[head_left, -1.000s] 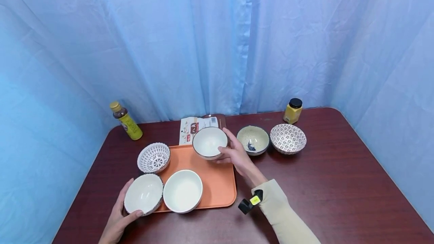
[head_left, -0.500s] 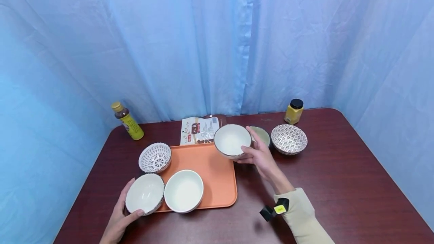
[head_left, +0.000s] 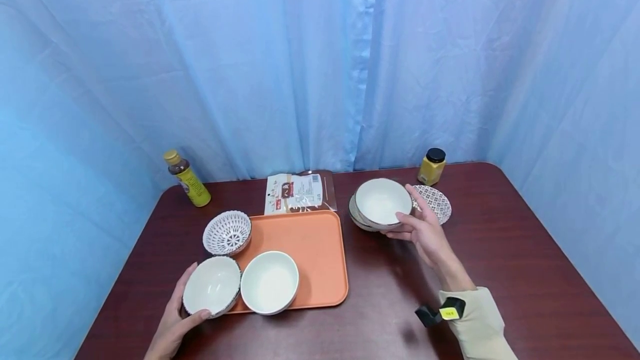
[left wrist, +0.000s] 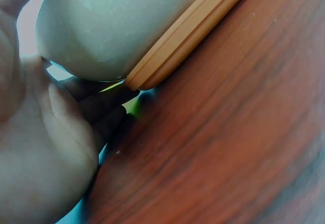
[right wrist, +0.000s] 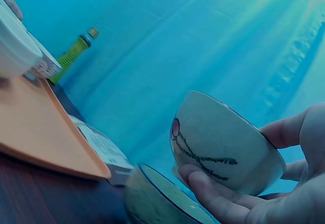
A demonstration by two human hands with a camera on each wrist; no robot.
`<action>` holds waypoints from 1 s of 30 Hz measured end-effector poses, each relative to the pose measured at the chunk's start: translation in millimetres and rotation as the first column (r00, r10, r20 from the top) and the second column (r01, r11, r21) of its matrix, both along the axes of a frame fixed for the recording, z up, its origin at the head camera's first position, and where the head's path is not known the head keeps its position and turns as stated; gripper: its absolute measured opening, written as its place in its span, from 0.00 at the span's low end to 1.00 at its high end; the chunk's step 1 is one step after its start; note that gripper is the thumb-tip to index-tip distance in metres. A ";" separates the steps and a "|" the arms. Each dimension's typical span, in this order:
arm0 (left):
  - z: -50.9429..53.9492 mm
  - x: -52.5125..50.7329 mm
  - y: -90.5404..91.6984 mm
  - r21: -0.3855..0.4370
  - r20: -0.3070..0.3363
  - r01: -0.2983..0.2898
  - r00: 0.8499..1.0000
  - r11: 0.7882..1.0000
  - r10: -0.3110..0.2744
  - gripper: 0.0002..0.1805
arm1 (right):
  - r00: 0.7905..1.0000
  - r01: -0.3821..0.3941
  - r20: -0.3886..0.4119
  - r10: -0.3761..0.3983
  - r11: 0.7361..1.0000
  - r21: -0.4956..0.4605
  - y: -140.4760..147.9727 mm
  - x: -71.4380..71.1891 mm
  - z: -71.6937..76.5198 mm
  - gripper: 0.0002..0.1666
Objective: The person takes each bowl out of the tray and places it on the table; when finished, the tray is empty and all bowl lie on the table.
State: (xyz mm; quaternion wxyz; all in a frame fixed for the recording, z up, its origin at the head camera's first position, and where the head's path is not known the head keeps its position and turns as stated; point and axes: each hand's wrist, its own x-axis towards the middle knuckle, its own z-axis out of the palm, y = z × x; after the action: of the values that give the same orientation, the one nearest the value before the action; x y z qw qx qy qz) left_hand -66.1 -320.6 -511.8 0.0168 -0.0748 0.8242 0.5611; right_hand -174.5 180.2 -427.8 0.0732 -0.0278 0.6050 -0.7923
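In the head view my right hand pinches a white bowl with a dark rim by its right side. It hovers over a speckled bowl, hiding most of it. A red and green painted motif shows on the held bowl's outside in the right wrist view, with the lower bowl apart beneath it. At the lower left my left hand grips a white bowl with a patterned outside, at the corner of the orange tray. A plain white bowl stands beside it on the tray.
A white bowl with dark dashes stands by the tray's left edge. Behind the tray lies a food packet. A yellow-capped bottle stands back left. At the right are a patterned bowl and a black-lidded jar.
My right hand has carried the dark-rimmed bowl rightward from above the tray to over the speckled bowl. My left hand has stayed at its bowl.
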 end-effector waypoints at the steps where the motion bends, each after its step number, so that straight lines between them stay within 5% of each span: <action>1: 0.0 -0.3 0.0 -0.001 0.003 -0.001 1.000 1.000 0.001 0.52 | 1.000 0.007 -0.002 -0.007 1.000 -0.002 4.6 0.5 0.1 0.46; 21: 4.6 -1.7 0.3 -0.037 0.080 -0.013 0.997 0.999 0.016 0.54 | 0.982 0.184 -0.021 -0.188 0.976 -0.115 77.1 3.3 2.1 0.48; 30: 2.3 -0.6 0.4 -0.016 0.045 -0.009 0.999 1.000 0.010 0.54 | 0.968 0.248 0.007 -0.250 0.955 -0.162 104.2 3.6 -2.2 0.49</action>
State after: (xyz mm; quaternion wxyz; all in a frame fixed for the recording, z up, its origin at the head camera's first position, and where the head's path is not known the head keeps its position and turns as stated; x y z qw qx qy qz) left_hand -66.7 -320.2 -509.5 0.0320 -0.0916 0.8277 0.5527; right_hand -170.9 284.4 -430.0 -0.0338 0.0373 0.5379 -0.8415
